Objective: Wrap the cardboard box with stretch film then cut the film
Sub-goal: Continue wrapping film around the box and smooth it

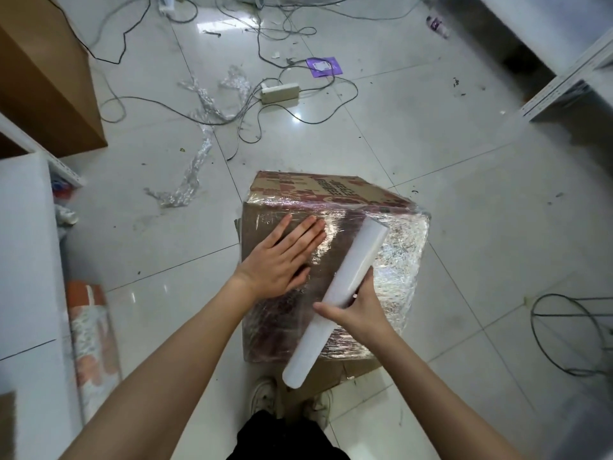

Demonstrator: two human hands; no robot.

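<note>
I see left hand (281, 257) flat, fingers together on film-wrapped cardboard box (265, 214), right hand (356, 312) fingers clamped round stretch film roll (335, 303) beside them

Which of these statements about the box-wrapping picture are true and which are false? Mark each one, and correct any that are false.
1. The left hand lies flat, palm down, on the cardboard box. True.
2. The right hand holds a pair of scissors. False: it grips the white stretch film roll.
3. Film already covers part of the box. True: shiny wrinkled film shows over its top and right side.
4. The box stands on a table. False: it sits on the tiled floor.
5. A white power strip lies among cables on the floor beyond the box. True.
</note>
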